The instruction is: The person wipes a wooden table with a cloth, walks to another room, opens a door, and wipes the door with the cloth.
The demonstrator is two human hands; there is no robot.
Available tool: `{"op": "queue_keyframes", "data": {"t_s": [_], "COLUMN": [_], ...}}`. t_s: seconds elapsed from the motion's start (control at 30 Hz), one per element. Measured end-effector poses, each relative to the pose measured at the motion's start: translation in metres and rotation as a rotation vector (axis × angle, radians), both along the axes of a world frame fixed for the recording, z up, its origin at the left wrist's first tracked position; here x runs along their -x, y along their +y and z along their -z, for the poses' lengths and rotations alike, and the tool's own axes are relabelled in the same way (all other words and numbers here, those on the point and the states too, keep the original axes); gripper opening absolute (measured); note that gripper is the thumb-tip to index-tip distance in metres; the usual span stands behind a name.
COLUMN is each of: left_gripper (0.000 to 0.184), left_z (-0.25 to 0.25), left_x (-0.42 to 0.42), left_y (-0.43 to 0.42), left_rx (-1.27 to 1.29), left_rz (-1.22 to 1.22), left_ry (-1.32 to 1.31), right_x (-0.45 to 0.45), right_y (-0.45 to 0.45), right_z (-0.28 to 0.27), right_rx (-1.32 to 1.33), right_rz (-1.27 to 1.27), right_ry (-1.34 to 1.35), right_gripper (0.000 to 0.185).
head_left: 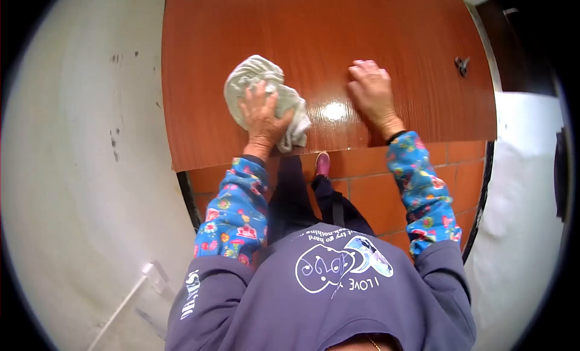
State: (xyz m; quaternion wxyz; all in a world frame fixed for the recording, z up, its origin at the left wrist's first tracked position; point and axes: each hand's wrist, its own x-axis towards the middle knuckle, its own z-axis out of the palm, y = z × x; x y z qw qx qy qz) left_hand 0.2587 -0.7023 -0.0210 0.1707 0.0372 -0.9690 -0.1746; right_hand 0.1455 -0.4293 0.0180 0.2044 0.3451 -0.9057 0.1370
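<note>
A pale, crumpled cloth (257,70) lies on a glossy reddish-brown wooden panel (314,25), left of the middle. My left hand (264,114) presses down on this cloth, its fingers slightly bent into the folds and the thumb out to the right. To the right, my right hand (370,91) rests on the bare wood with nothing visible in it. Its fingers are loosely bent, slightly blurred, and the palm is hidden. A bright patch of reflected light shows on the panel between the two hands.
A small dark metal object (462,66), too small to name, is near the panel's right edge. Orange floor tiles (374,194) and a pink shoe (323,164) show below the near edge. A pale, marked wall (90,170) runs along the left.
</note>
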Motion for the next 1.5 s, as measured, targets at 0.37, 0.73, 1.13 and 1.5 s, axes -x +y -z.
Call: {"op": "queue_keyframes", "data": {"t_s": [0.37,0.73,1.13,1.5], "left_gripper": [0.062,0.056,0.055,0.058], "left_z": [0.018,-0.006,0.015,0.002], "left_x": [0.086,-0.084,-0.062,-0.047], "left_y": [-0.106,-0.029,-0.192,0.030], "left_rx": [0.131,0.020,0.226,-0.007], "left_rz": [-0.474,-0.620,-1.028,-0.725], "left_ry": [0.063,-0.005,-0.035,0.111], "right_x": [0.021,0.022,0.023,0.030], "right_y": [-0.076,-0.066,-0.059,-0.064], "right_z": [0.036,0.046,0.046,0.050], "right_rx": [-0.114,-0.129,-0.099,-0.123], "right_rz": [0.027,-0.004,-0.027,-0.036], "right_ry": [-0.139,-0.170,-0.177,-0.155], "right_gripper": [0.044,0.044,0.044,0.046]}}
